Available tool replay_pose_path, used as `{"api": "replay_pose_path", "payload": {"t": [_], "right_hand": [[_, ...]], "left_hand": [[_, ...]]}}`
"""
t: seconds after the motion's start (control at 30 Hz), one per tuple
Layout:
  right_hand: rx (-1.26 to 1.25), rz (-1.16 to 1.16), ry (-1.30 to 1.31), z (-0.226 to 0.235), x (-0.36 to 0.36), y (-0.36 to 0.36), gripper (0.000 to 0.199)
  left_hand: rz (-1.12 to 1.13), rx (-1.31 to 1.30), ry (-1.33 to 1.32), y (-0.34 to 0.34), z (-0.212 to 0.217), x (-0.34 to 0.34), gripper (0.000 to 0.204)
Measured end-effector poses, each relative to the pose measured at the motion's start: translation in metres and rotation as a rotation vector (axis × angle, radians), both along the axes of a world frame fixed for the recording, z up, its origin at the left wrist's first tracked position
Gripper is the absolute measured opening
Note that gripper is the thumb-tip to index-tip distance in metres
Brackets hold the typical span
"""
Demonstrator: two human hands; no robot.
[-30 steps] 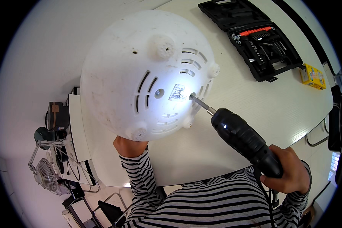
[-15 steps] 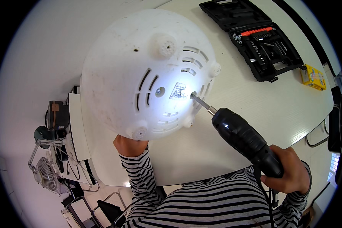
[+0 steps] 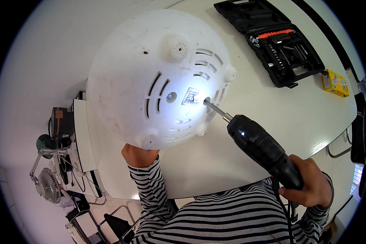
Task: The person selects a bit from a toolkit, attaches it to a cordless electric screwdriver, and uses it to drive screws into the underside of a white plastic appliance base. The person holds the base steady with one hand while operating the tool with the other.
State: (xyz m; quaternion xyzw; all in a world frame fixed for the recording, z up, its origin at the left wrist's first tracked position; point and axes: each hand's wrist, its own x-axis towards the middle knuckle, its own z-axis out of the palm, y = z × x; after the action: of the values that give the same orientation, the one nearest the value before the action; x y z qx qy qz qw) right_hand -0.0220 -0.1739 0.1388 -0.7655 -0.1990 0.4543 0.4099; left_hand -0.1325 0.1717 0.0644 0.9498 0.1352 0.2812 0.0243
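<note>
A large white rounded plastic appliance housing (image 3: 122, 93) is tilted up with its underside facing me. It has slotted vents, knobby feet, a small label (image 3: 190, 96) and two recessed screw holes. My left hand (image 3: 140, 155) supports it at the lower edge, its fingers hidden behind the housing. In my right hand (image 3: 311, 183) is a black power screwdriver (image 3: 258, 144), gripped at the back end. Its long bit (image 3: 217, 109) reaches into the right-hand hole, beside the label. Bright light falls around that spot. A screw head (image 3: 170, 97) shows in the left-hand hole.
On the white table (image 3: 215, 162), an open black tool case (image 3: 286, 55) holds bits and a red-orange flexible shaft (image 3: 274, 34). A yellow box (image 3: 335, 83) stands beside it. Off to the left are a fan (image 3: 49, 185), a desk lamp (image 3: 46, 143) and a dark box (image 3: 62, 123).
Almost nothing differs. The white housing has shifted very slightly, while the bit stays in the same hole and both hands keep their places.
</note>
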Motion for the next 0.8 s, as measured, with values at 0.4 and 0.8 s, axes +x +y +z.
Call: {"api": "replay_pose_path", "payload": {"t": [0.4, 0.8], "right_hand": [[0.017, 0.005, -0.036, -0.0036, -0.0016, -0.0009, 0.038], [0.006, -0.006, -0.049, -0.0008, -0.0031, 0.0003, 0.038]], "left_hand": [[0.007, -0.042, 0.016, 0.0048, -0.0042, -0.0032, 0.039], [0.018, -0.062, 0.006, 0.0018, -0.0035, -0.0027, 0.042]]}}
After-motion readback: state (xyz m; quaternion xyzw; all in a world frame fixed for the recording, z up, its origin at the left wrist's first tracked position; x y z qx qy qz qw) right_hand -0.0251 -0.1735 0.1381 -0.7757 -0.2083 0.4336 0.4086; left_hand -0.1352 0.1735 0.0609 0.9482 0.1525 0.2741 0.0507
